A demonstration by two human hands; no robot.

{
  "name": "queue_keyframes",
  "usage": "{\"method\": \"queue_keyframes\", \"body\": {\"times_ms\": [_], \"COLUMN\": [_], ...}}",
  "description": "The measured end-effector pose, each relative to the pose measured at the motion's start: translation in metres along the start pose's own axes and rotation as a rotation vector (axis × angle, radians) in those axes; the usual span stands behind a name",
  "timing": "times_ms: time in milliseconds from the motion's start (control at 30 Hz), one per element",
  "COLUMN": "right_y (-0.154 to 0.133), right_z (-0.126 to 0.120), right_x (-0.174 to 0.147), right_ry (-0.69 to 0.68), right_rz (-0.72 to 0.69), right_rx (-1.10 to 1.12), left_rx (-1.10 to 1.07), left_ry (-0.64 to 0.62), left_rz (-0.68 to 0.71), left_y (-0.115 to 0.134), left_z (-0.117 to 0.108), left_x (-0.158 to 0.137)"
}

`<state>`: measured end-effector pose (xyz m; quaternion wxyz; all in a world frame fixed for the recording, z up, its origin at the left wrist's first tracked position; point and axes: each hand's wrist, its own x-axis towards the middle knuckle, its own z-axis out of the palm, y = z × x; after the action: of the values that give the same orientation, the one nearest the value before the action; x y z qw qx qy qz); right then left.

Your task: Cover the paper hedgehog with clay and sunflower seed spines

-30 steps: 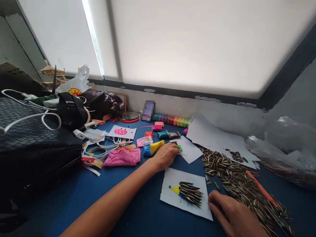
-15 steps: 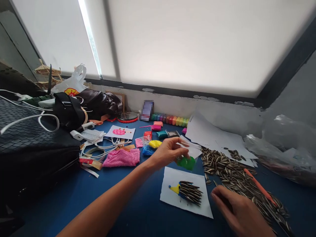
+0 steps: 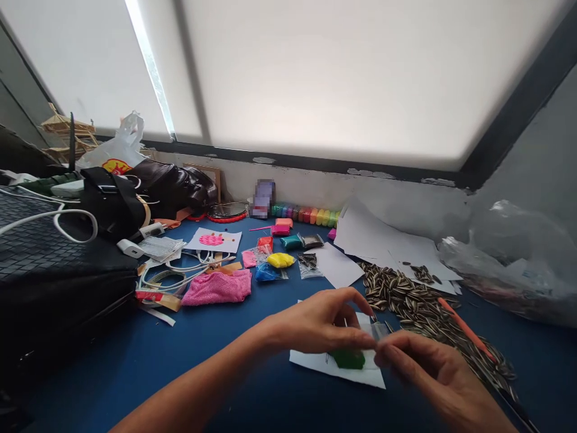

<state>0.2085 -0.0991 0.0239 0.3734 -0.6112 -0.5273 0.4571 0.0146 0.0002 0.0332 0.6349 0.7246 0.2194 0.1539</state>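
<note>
Both of my hands meet over a white sheet of paper at the front of the table. Below my left hand hangs a clear plastic packet of green clay, its thumb and fingers gripping the bag. My right hand pinches the bag's clear end between thumb and forefinger. The seed-and-clay hedgehog on the sheet is mostly hidden behind my left hand and the packet. A heap of striped sunflower seeds lies just beyond my right hand.
Packets of yellow clay and blue clay lie behind, near a pink cloth. An orange stick rests on the seeds. A black bag with white cables fills the left; a plastic bag stands right.
My left hand has brought the green clay packet down and right, over the hedgehog sheet. My right hand has closed on the bag's clear end. A packet of black clay is now uncovered behind.
</note>
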Motion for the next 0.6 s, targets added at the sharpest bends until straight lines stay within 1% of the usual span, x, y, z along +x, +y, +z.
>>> {"method": "queue_keyframes", "body": {"times_ms": [100,200,233,300,400,533,600], "right_y": [-0.004,-0.008,-0.009,-0.008,-0.004,0.004,0.005], "right_z": [0.001,0.002,0.002,0.001,-0.002,-0.004,-0.004], "right_x": [-0.001,-0.001,-0.001,-0.001,0.000,0.004,0.006], "right_ry": [0.094,0.150,0.148,0.095,-0.022,0.005,0.034], "right_rz": [0.064,0.028,0.007,-0.017,0.013,0.007,-0.008], "right_rx": [0.051,0.069,0.062,0.037,0.033,0.029,0.034], "left_rx": [-0.002,-0.006,-0.026,-0.058,-0.046,0.045,0.113], "left_ry": [0.009,0.042,0.039,0.019,0.002,0.014,0.067], "left_rz": [-0.030,-0.068,-0.076,-0.086,-0.093,-0.068,-0.006], "left_y": [-0.005,-0.005,-0.004,-0.001,0.002,0.000,-0.001], "left_z": [-0.002,-0.001,-0.001,0.000,-0.001,-0.001,-0.001], "left_x": [0.000,0.001,0.001,0.000,-0.001,-0.002,-0.001]}}
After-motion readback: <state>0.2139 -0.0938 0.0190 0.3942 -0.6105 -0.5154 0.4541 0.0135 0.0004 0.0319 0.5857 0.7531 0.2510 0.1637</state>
